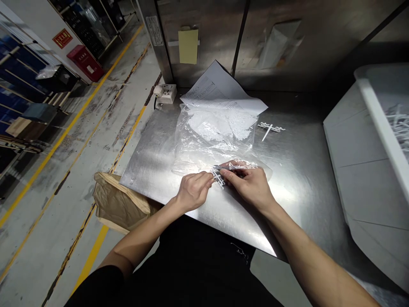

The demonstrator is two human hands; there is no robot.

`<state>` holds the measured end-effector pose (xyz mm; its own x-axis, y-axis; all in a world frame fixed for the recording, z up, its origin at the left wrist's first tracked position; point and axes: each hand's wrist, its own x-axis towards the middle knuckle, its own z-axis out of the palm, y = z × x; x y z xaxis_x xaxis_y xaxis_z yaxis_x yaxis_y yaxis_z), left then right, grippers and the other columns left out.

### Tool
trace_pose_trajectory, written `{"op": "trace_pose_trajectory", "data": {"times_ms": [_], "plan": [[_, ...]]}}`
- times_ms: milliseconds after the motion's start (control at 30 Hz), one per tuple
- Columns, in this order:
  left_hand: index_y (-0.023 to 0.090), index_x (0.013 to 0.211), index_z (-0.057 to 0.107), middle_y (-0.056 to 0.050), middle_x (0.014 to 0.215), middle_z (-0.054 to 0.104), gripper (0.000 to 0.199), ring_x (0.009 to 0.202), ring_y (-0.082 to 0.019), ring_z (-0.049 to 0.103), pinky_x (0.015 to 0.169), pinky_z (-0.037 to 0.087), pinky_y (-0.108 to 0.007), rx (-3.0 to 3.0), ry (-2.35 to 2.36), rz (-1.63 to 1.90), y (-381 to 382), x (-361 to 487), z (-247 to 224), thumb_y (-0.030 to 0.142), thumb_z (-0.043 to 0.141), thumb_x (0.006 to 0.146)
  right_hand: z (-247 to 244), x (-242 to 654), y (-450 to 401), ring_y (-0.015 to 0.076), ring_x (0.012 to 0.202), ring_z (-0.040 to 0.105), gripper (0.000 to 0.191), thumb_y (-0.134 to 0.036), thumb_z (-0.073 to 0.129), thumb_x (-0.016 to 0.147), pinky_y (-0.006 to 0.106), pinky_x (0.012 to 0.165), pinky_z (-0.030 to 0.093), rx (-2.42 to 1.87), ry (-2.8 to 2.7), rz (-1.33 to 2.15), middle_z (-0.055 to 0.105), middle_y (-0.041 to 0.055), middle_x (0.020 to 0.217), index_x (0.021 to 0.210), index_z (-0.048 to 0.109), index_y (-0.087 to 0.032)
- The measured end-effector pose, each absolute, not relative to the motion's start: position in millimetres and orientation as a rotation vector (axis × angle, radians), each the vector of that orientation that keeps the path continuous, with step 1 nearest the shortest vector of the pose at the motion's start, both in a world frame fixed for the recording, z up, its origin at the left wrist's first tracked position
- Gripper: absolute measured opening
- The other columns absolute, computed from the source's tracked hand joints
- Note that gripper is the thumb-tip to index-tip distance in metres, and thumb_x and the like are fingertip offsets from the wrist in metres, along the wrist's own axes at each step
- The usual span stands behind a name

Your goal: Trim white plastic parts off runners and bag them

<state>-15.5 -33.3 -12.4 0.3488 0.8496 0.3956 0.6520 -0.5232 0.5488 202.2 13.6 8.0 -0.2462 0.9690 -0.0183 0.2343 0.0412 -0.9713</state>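
Observation:
Pinched in the fingertips of my left hand (194, 192) is a small white branched plastic piece (219, 180), held just above the metal table. My right hand (252, 185) is closed around a slim dark metal tool (217, 167), whose tip reaches over to the top of the piece. Most of that tool is hidden by my fingers, so its exact kind does not show. Just beyond both hands lies a clear plastic bag (214, 147) holding many small white parts. Another white branched piece (270, 128) rests on the table to the bag's right.
A printed sheet (220, 87) covers the bag's far end. At the right stands a large white bin (348, 149) with white pieces inside. A power socket (168, 93) sits at the table's back left corner. Below the left edge is an open brown bag (119, 202).

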Motion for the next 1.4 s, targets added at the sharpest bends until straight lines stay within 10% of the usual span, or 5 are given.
{"op": "trace_pose_trajectory", "data": {"times_ms": [500,800,1400], "plan": [[0.020,0.123,0.066,-0.001,0.086,0.080,0.023,0.072,-0.017,0.078,0.068,0.057,-0.028,2.153,1.371,1.091,-36.3,-18.7,-12.5,0.020,0.045,0.115,16.1,211.3,22.1,0.0256,0.077,0.073,0.043,-0.060,0.083,0.093,0.040,0.072,0.058,-1.251,-1.554,1.252,0.083,0.0092,0.092,0.106,0.086,-0.019],[0.020,0.099,0.065,-0.003,0.089,0.078,0.035,0.073,-0.014,0.070,0.074,0.057,-0.028,1.781,1.318,1.061,-35.6,-23.8,-4.5,0.039,0.045,0.121,16.6,215.2,20.9,0.0332,0.105,0.080,0.032,-0.052,0.077,0.100,0.048,0.093,0.063,-1.164,-1.776,1.219,0.087,0.0098,0.113,0.111,0.088,-0.024],[0.021,0.094,0.063,-0.002,0.083,0.069,0.038,0.073,-0.014,0.065,0.075,0.053,-0.028,1.763,1.257,1.045,-33.7,-25.8,-4.3,0.040,0.043,0.120,20.7,219.7,23.3,0.0317,0.103,0.082,0.029,-0.048,0.076,0.102,0.047,0.093,0.062,-1.126,-1.917,1.093,0.088,0.0087,0.112,0.113,0.088,-0.025]]}}
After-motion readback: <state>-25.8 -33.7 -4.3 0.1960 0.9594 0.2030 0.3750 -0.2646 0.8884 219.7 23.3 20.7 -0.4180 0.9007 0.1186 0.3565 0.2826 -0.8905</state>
